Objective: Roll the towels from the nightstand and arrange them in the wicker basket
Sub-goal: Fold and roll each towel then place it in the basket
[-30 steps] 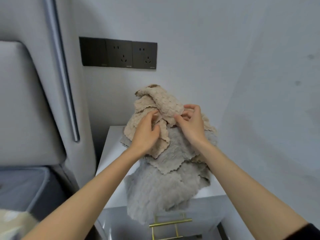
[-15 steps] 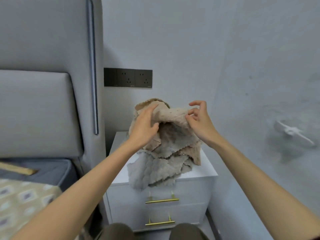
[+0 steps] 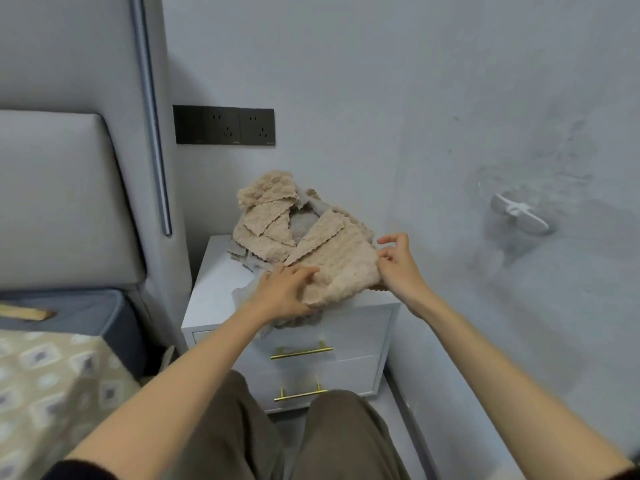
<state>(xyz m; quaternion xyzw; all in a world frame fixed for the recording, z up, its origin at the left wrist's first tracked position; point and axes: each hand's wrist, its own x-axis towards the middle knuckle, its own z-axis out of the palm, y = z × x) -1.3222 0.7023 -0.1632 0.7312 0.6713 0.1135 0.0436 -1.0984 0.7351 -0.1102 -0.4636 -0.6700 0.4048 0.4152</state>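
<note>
A heap of beige and grey towels lies on the white nightstand. One beige towel is pulled off the heap toward the nightstand's front edge. My left hand grips its near left edge, fingers curled into the cloth. My right hand pinches its right edge between thumb and fingers. A grey towel hangs over the front under my left hand. No wicker basket is in view.
The nightstand has two drawers with gold handles. A grey padded headboard and a bed with a patterned cover are to the left. Black wall sockets sit above. A grey wall with a white fitting stands close on the right.
Both hands have drawn the beige towel down from the top of the heap toward the nightstand's front edge. The view has pulled back and tipped down, showing my legs.
</note>
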